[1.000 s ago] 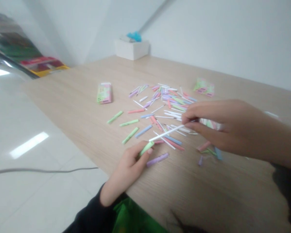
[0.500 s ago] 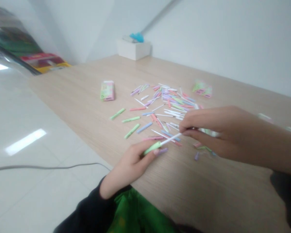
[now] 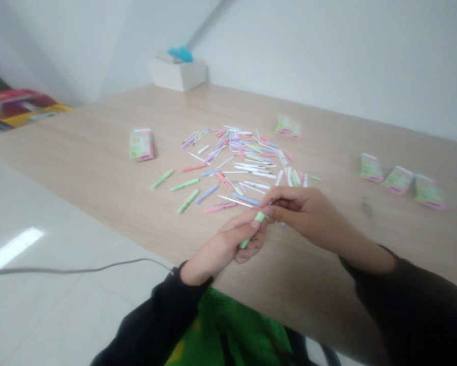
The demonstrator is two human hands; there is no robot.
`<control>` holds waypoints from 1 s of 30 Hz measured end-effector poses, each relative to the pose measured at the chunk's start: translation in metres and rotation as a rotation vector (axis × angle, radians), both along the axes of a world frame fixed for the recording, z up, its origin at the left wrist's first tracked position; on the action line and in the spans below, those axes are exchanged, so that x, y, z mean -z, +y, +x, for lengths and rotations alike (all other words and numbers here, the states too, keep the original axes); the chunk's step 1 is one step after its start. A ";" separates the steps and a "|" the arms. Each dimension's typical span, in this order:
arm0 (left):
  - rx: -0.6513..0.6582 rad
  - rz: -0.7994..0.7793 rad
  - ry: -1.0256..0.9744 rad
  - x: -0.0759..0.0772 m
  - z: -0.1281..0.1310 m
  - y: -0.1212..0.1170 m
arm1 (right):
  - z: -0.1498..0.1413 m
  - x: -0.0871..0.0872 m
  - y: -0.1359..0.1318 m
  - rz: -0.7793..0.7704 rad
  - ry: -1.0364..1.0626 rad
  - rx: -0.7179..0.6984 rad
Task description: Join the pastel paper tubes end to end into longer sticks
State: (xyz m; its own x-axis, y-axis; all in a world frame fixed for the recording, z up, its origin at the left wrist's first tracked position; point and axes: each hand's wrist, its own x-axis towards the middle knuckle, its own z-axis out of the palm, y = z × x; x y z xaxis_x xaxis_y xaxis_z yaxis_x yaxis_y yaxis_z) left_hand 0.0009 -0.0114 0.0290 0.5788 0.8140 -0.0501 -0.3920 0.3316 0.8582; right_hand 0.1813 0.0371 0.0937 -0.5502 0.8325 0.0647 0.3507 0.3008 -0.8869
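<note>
My left hand [image 3: 226, 241] is wrapped around a light green pen barrel [image 3: 259, 217], tilted up toward the right. At its upper end, the fingers of my right hand [image 3: 308, 216] are pinched together; whatever is between them is too small and blurred to name. Just beyond the hands lie a white pen refill [image 3: 235, 201] and a pink pen barrel [image 3: 220, 207]. Several green barrels [image 3: 185, 185] and a blue barrel [image 3: 207, 193] lie apart to the left. Farther back spreads a loose pile of pastel pen parts and white refills [image 3: 251, 147].
A green and pink carton [image 3: 141, 145] stands left of the pile. Similar cartons sit at the back [image 3: 288, 126] and at the right [image 3: 398, 180]. A white box [image 3: 178, 75] with something blue on top is by the wall. A cable [image 3: 79, 269] crosses the floor at left.
The white refill that stuck out of the green barrel is no longer visible. My right hand has come in against the barrel's end, and the view has swung right, showing more cartons.
</note>
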 end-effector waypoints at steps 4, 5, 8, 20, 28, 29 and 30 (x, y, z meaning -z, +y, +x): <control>0.143 -0.161 -0.063 0.004 0.017 0.006 | 0.018 0.024 -0.008 -0.025 0.043 0.059; 0.158 -0.175 -0.077 0.006 0.020 0.007 | 0.021 0.029 -0.010 -0.009 0.062 0.079; 0.188 -0.180 -0.097 0.013 0.025 0.007 | 0.027 0.041 -0.015 0.001 0.142 0.140; 0.160 -0.156 -0.035 0.022 0.029 0.003 | 0.031 0.055 -0.022 -0.064 0.281 0.188; 0.163 -0.142 -0.049 0.023 0.027 0.003 | 0.032 0.057 -0.022 -0.039 0.285 0.263; 0.152 -0.164 -0.042 0.023 0.028 0.003 | 0.031 0.057 -0.021 -0.028 0.280 0.256; 0.138 -0.178 -0.026 0.024 0.028 0.004 | 0.031 0.056 -0.021 -0.020 0.274 0.250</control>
State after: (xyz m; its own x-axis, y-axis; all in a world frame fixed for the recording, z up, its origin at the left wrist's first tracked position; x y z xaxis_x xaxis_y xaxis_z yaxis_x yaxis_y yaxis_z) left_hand 0.0292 -0.0077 0.0050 0.6873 0.7062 -0.1698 -0.3530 0.5291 0.7717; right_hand 0.2123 0.0157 0.0373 -0.2941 0.9416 0.1642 0.1595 0.2177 -0.9629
